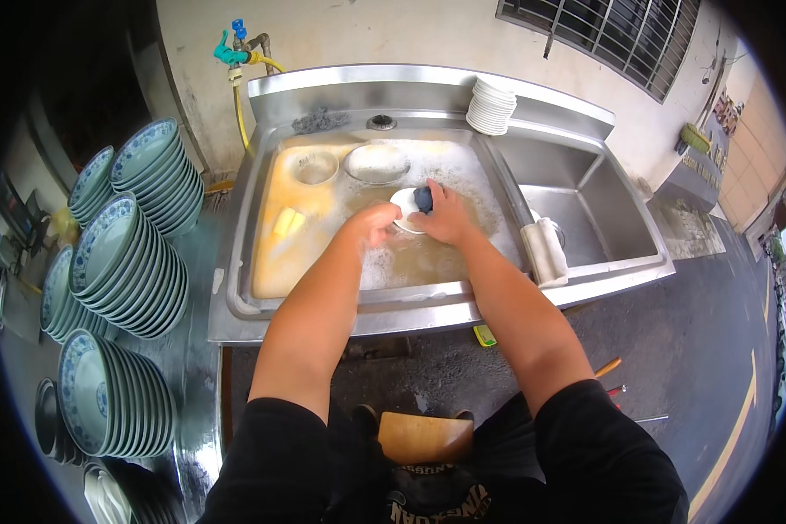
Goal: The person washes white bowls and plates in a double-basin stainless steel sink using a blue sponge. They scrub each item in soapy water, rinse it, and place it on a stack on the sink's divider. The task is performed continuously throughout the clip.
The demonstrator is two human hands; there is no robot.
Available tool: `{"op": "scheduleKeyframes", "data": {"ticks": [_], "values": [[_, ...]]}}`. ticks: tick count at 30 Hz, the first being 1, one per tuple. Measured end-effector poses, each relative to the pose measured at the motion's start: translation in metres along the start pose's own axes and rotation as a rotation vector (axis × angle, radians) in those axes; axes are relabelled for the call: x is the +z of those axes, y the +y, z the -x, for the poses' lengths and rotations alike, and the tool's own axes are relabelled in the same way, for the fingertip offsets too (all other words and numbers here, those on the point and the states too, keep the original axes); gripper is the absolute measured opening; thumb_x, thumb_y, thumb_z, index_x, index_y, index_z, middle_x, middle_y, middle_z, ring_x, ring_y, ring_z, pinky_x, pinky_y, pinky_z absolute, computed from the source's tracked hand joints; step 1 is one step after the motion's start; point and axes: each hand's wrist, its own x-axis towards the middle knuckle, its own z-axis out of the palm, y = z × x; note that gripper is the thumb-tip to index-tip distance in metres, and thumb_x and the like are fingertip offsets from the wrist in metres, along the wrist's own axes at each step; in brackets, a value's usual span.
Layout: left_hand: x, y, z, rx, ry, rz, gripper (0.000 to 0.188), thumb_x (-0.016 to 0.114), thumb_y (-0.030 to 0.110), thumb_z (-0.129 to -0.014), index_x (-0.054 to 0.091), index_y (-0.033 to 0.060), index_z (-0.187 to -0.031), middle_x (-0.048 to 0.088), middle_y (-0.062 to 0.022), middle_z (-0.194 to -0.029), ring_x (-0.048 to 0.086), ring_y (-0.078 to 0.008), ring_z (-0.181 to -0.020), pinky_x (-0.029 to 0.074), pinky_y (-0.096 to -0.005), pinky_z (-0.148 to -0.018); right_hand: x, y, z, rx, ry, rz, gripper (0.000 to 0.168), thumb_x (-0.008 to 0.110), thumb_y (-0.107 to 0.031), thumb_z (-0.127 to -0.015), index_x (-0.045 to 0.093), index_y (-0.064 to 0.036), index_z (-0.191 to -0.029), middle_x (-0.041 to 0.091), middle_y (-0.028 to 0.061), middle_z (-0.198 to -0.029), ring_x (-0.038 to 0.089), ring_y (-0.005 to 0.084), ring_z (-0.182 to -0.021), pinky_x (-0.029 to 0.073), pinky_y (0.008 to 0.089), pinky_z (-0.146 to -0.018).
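Note:
Over the soapy water of the left sink basin, my left hand (374,221) grips the left edge of a small white dish (404,211). My right hand (447,213) presses a dark scrubbing pad (423,199) against the dish's right side. Foam and cloudy water surround both hands. Behind them a round metal bowl (377,164) floats in the suds, with a second bowl (316,169) to its left. A yellow sponge (289,223) lies in the foam left of my left hand.
Stacked blue-patterned bowls (128,255) crowd the metal table at left. Small white dishes (491,106) are piled on the sink's back ledge. A folded white cloth (545,252) hangs over the divider beside the right basin (563,196). A yellow hose (240,114) runs from the wall tap (234,51).

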Motion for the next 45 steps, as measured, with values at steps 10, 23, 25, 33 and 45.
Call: {"op": "scheduleKeyframes", "data": {"ticks": [10,23,25,33,45], "values": [[-0.01,-0.009,-0.028,0.078,0.103,-0.324,0.034,0.052,0.009,-0.092,0.058,-0.0066,-0.123,0.062,-0.0217,-0.11,0.064,-0.0311,-0.095,0.054,-0.0466,-0.069,-0.006,-0.001,-0.01,-0.12,-0.443,-0.049,0.042,0.07,-0.014,-0.079,0.066,-0.011,-0.122,0.069,0.0156,-0.115,0.066,0.0353,-0.104,0.054,0.0447,-0.088],[-0.01,0.005,0.002,0.108,-0.157,-0.294,0.033,0.063,0.003,-0.087,0.056,-0.0012,-0.119,0.062,-0.0133,-0.11,0.066,-0.0266,-0.085,0.056,-0.0384,-0.069,-0.013,-0.017,0.002,-0.152,-0.167,-0.341,0.029,0.072,-0.024,-0.086,0.069,-0.01,-0.112,0.069,0.0168,-0.11,0.067,0.0334,-0.097,0.052,0.0423,-0.085],[-0.005,0.006,0.006,0.113,-0.008,-0.266,0.035,0.061,0.005,-0.089,0.056,-0.0005,-0.123,0.063,-0.013,-0.111,0.067,-0.0273,-0.088,0.056,-0.0396,-0.069,-0.016,-0.012,0.002,-0.14,-0.345,-0.301,0.029,0.072,-0.023,-0.086,0.07,-0.008,-0.111,0.071,0.0164,-0.107,0.068,0.0295,-0.093,0.052,0.0391,-0.084],[0.012,0.013,0.03,0.232,0.305,-0.584,0.038,0.053,0.021,-0.102,0.053,0.0039,-0.136,0.067,-0.0131,-0.113,0.067,-0.0264,-0.069,0.054,-0.0414,-0.06,-0.019,0.005,0.0,0.177,-0.137,0.268,0.03,0.063,-0.022,-0.086,0.074,-0.007,-0.11,0.073,0.013,-0.114,0.069,0.0315,-0.107,0.054,0.0411,-0.091],[0.019,0.026,0.032,0.644,0.345,-0.52,0.027,0.063,0.024,-0.099,0.07,-0.0019,-0.102,0.066,-0.0145,-0.09,0.067,-0.0231,-0.071,0.054,-0.0362,-0.053,-0.039,-0.006,-0.004,0.086,0.085,-0.417,0.036,0.07,-0.037,-0.089,0.073,-0.006,-0.105,0.072,0.0203,-0.097,0.07,0.0339,-0.092,0.052,0.0428,-0.08]]}}
